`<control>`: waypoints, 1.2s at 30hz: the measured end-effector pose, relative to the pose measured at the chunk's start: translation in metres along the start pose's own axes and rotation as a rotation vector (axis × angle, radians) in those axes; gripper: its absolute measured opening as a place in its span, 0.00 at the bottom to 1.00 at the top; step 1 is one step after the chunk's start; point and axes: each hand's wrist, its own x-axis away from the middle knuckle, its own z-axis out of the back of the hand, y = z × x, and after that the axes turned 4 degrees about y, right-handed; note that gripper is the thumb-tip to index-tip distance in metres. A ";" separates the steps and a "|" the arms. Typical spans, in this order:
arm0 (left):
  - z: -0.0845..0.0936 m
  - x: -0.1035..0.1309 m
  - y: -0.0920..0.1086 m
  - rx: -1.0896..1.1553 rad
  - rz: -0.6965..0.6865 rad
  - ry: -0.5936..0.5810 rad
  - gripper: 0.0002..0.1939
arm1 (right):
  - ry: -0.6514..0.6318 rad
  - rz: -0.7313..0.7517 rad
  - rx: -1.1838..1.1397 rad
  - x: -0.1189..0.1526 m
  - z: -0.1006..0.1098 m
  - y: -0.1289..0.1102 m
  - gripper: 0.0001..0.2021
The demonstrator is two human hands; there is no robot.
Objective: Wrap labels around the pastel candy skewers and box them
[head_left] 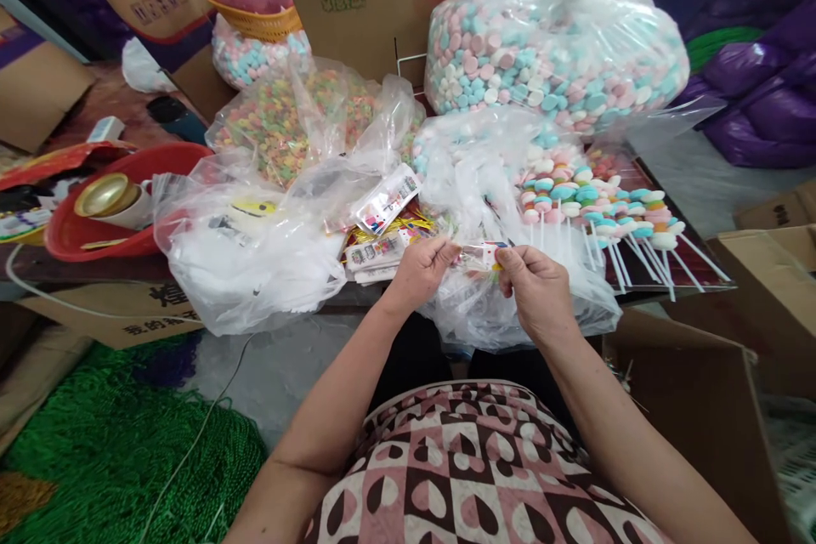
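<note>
Between my two hands, over the plastic at the table's front, a small clear printed packaging bag is stretched. My left hand pinches its left end, and my right hand pinches the right end. Just left of them lie stacked printed bags and gold twist ties. Crumpled clear plastic spreads beneath my hands. To the right, several marshmallow skewers on white sticks lie in a row. What the small bag contains, if anything, is too small to make out.
A big bag of pastel marshmallows stands behind, beside a bag of small colourful candies. A red basin holds a gold bowl at left. An open carton sits low at right; green cord covers the floor at left.
</note>
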 end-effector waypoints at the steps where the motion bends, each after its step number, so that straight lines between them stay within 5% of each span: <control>1: 0.000 0.001 0.001 0.019 0.017 -0.014 0.24 | -0.027 -0.006 -0.001 0.001 0.001 0.001 0.20; 5: -0.002 0.003 0.003 0.057 0.067 -0.096 0.23 | -0.127 -0.092 -0.129 0.000 0.005 -0.001 0.15; 10: -0.005 0.008 0.007 0.280 0.237 -0.188 0.16 | -0.017 -0.085 -0.126 0.000 0.008 -0.002 0.18; 15: -0.014 0.013 0.010 0.337 0.299 -0.099 0.18 | 0.018 -0.039 0.046 0.004 0.012 -0.005 0.24; 21: -0.028 0.012 0.002 0.464 0.408 -0.042 0.22 | -0.072 -0.096 -0.060 -0.003 0.013 -0.007 0.18; 27: -0.029 0.013 0.003 0.455 0.423 -0.156 0.21 | 0.025 -0.038 0.133 -0.003 0.016 -0.010 0.28; 31: -0.028 0.011 -0.001 0.482 0.434 0.016 0.24 | 0.020 0.059 0.304 -0.017 0.032 -0.018 0.27; 36: -0.027 0.009 -0.001 0.523 0.420 0.157 0.26 | 0.237 0.234 0.753 -0.056 0.057 -0.028 0.21</control>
